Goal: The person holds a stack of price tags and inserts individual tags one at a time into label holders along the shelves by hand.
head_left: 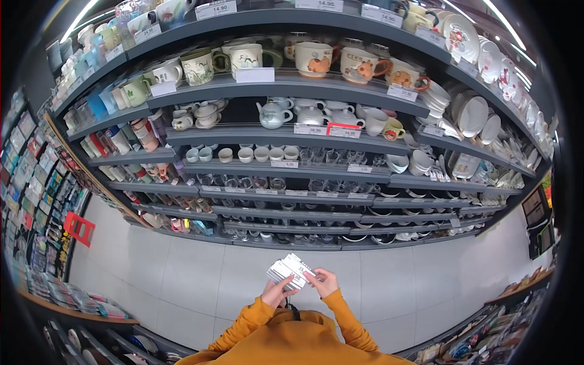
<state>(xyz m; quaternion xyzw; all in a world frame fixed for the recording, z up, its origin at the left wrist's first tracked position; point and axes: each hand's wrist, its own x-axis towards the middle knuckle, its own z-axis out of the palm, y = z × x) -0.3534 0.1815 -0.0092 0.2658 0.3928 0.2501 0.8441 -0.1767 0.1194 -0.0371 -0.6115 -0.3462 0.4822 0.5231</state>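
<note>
Low in the middle of the view, in front of my orange sleeves, a stack of white price tags (284,269) is held up between my two hands. My left hand (275,293) is closed around the stack's lower left side, its thumb lying over the front. At the right edge my right hand (323,282) pinches the top tag with thumb and fingers. Dark printed digits show on that tag, partly covered by my thumbs. Both hands are over the floor, apart from the shelves.
Ahead stands a wide grey shelf unit (280,140) with mugs (247,57), a light blue teapot (274,114), glasses and plates (472,115). Price tags line its edges. A red stool-like object (79,229) stands at left. Pale tiled floor (188,267) lies between me and the shelves.
</note>
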